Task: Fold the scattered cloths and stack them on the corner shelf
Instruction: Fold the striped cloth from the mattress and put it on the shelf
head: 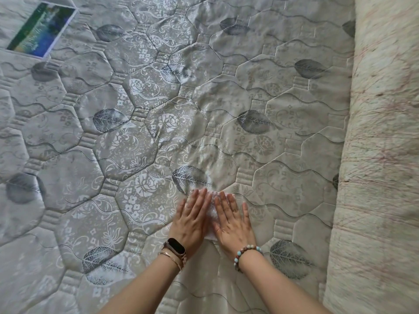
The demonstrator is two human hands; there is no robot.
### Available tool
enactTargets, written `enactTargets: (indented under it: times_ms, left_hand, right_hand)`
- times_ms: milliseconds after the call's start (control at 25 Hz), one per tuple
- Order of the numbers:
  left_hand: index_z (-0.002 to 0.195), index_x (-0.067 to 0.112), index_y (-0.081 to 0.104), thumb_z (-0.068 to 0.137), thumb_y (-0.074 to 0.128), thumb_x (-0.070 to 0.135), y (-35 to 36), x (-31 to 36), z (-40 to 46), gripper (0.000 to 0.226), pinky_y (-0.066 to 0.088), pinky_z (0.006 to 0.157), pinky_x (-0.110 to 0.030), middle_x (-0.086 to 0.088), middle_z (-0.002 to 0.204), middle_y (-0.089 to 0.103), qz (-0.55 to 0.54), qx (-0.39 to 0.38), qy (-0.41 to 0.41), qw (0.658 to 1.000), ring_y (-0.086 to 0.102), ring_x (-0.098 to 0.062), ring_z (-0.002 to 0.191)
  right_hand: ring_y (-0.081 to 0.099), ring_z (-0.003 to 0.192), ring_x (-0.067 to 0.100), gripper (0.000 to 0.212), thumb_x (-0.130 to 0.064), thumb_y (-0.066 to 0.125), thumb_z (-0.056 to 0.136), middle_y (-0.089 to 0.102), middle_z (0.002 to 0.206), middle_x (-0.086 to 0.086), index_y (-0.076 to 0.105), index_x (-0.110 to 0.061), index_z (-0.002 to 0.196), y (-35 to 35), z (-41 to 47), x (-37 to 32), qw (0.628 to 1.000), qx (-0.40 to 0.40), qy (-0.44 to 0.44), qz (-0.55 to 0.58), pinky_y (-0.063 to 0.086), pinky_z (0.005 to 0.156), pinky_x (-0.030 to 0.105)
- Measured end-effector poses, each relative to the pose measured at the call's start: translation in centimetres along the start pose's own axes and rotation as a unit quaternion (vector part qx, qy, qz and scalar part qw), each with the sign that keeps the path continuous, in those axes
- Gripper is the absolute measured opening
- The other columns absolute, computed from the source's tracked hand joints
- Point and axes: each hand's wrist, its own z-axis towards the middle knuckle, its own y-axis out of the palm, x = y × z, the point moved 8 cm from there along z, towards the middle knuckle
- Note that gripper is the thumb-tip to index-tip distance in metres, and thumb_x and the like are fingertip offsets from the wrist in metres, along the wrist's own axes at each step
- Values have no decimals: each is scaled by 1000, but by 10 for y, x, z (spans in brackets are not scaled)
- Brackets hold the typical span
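Pressing down flat, both hands are on a small white cloth [213,214] at about 6 o'clock on the mattress [158,137], low in the view. The left hand [191,219] lies spread with straight fingers over the cloth's left part; the right hand [233,220] lies the same way over its right part, fingers fanned toward 12 o'clock. Neither hand pinches or grips anything: both are wide and flat, palms down. Only a strip of the cloth shows between them, plus a bit of edge beyond the fingertips and a corner near the wrists, so how many folds it holds cannot be told.

This looks like the smoothing of a fold. To do it well, I judge the palms should sweep outward from the middle, left toward 9 o'clock, right toward 3 o'clock, pushing air and wrinkles to the edges. The quilted mattress is soft and ridged, so firm, even pressure matters, or the crease sets crooked. Edges need checking for alignment before any next fold.

A watch [176,245] sits on the left wrist, a bead bracelet [247,252] on the right. A printed label [42,30] lies at 11 o'clock, well apart. A pale rolled textile [381,155] runs along 3 o'clock. The corner shelf is not in view.
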Motion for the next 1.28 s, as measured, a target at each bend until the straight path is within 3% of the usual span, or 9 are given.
enactTargets:
  times_ms: [160,360,560,680,760,840,920,1080,1280]
  left_hand:
    - [150,17,27,101,13,46,24,-17,-3,58,12,116,-48,5,163,-1,67,-53,-19,996,5,-15,150]
    - [147,2,27,96,35,51,3,-14,-2,71,24,112,-43,-16,152,31,-8,-45,-172,984,33,-31,136]
    - [135,3,42,77,80,28,6,-31,-28,74,40,101,-31,-17,133,55,-373,-9,-485,791,55,-29,118]
    - [121,-4,57,58,90,24,20,-26,-32,76,54,92,-42,-19,114,68,-561,-27,-538,629,68,-30,98]
    - [106,-6,65,70,80,15,9,0,-27,44,61,66,-35,-18,93,74,-665,-74,-526,526,72,-27,71]
    - [108,-4,64,84,67,11,-22,24,-16,28,60,56,-32,-19,98,71,-717,-104,-485,490,72,-24,66]
    - [108,-4,63,88,62,12,-61,35,-2,26,62,64,-33,-21,106,68,-748,-91,-443,485,72,-26,72]
    - [121,-10,56,79,70,16,-178,43,26,51,59,76,-37,-25,119,63,-761,-18,-375,529,69,-30,82]
    - [96,0,63,78,66,12,-404,77,28,22,57,54,-26,-13,78,71,-770,115,-237,580,68,-20,59]
  right_hand:
    - [-7,150,18,65,-53,6,99,-4,163,-2,2,-19,154,16,1,5,999,-6,-25,-43,5,114,51]
    - [37,134,30,56,-24,57,89,39,145,15,42,-10,141,-20,3,7,985,61,122,108,37,109,45]
    - [63,100,23,45,-18,72,81,66,113,7,52,-12,121,-2,-29,33,764,-44,446,464,47,84,28]
    - [69,83,27,32,-19,79,71,74,90,10,68,-2,96,1,-39,32,640,-77,505,574,54,74,35]
    - [71,90,38,47,-17,80,57,74,94,21,70,3,98,-3,-38,21,523,-113,520,665,58,79,48]
    - [65,103,45,70,-11,80,47,69,110,28,64,7,113,-26,-27,6,425,-134,503,740,51,91,58]
    - [60,112,44,69,-6,73,59,64,119,29,56,10,123,-68,-8,-6,388,-151,452,789,44,103,54]
    - [57,118,43,57,-2,63,80,57,128,31,46,8,134,-185,37,-40,396,-173,333,838,41,106,53]
    - [60,109,39,52,-6,56,83,60,123,30,48,10,131,-399,66,-133,491,-181,142,840,46,103,49]
